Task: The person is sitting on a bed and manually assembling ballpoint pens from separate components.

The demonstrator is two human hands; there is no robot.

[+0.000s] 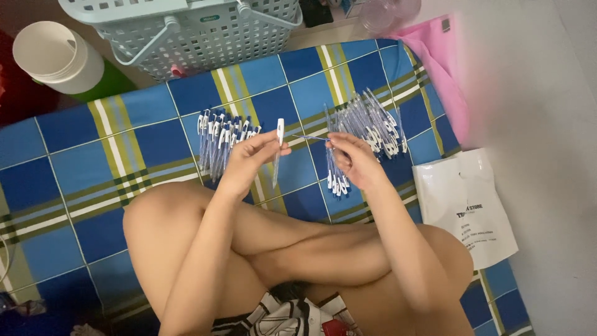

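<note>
Head view, looking down over crossed bare legs onto a blue, white and olive checked mat (143, 130).

1. My left hand (249, 158): raised over the middle of the mat, fingers curled closed round a clear pen barrel with a white cap (278, 149), held nearly upright, cap end far from me.
2. My right hand (356, 160): just right of the left one, fingertips pinched shut on a thin blue refill (310, 137) that lies level and points left toward the barrel. The refill tip is just beside the barrel; I cannot tell whether they touch.
3. Pile of pens, left (221, 140): on the mat just far of my left hand, white caps mostly at the far end.
4. Pile of pens, right (373, 124): fanned out on the mat far and right of my right hand.
5. Small bunch of pens (336, 180): on the mat under my right hand, white ends toward me.
6. Pale green lattice basket (193, 31): far edge, with handles.
7. White cup (59, 56): far left, off the mat, lying on its side.
8. White plastic bag (463, 205): right edge of the mat, lying flat.
9. Pink sheet (441, 68): far right, beside the mat.
</note>
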